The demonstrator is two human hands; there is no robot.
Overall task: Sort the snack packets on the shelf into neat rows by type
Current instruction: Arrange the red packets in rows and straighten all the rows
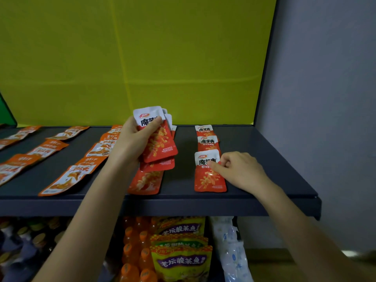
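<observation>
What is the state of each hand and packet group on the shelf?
left hand: grips the red stack, raised off the shelf
right hand: pinches the front red packet
front red packet: flat, heads the right row
two rear red packets: flat, in line
loose red packet: flat, below the stack
orange packets: flat, slanted rows at left

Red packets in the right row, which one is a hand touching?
The front packet, nearest the shelf edge: the right hand pinches it; the middle packet and back packet lie untouched.
</observation>
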